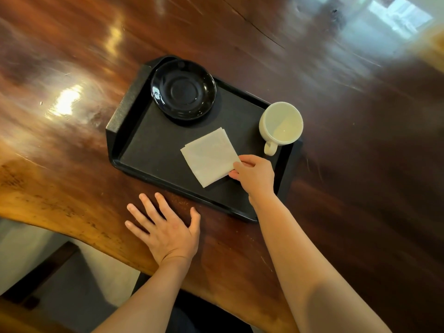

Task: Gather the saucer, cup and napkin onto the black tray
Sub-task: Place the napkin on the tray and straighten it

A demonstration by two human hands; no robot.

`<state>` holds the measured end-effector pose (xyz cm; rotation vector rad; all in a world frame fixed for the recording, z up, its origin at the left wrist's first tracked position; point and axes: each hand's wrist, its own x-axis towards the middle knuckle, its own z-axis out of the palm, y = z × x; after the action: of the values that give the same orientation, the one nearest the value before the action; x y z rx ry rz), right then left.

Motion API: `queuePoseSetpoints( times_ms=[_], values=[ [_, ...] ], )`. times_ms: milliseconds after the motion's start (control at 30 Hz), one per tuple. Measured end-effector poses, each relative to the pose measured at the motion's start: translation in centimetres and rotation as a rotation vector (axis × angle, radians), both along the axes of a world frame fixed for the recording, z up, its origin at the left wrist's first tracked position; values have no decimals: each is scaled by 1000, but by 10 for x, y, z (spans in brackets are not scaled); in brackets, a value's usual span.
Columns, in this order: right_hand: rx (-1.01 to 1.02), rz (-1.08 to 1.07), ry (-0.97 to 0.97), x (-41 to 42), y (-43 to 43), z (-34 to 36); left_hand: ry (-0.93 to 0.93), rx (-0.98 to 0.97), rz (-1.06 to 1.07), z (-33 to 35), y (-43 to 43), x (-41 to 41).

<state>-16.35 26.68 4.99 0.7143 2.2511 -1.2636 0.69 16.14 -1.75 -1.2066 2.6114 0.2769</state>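
Note:
A black tray (153, 145) lies on the wooden table. A glossy black saucer (183, 90) sits in its far left corner. A cream cup (281, 122) stands upright at the tray's far right, handle toward me. A folded white napkin (207, 156) lies near the tray's middle. My right hand (255, 175) pinches the napkin's right corner between thumb and fingers. My left hand (165, 227) rests flat on the table just in front of the tray, fingers spread, holding nothing.
The polished wooden table (348, 164) stretches far beyond the tray, with its curved front edge at lower left. Below that edge a dark bench or seat (43, 272) stands on a pale floor.

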Motion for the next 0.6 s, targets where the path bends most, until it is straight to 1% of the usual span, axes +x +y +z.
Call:
queuePoseSetpoints(
  times_ms=[100, 233, 600],
  values=[
    [1, -36, 24, 9, 0, -2, 7, 5, 1, 0, 0, 1],
    [19, -22, 60, 25, -1, -3, 11, 5, -1, 0, -1, 0],
    [14, -16, 44, 38, 2, -5, 23, 0, 0, -2, 0, 0]
  ],
)
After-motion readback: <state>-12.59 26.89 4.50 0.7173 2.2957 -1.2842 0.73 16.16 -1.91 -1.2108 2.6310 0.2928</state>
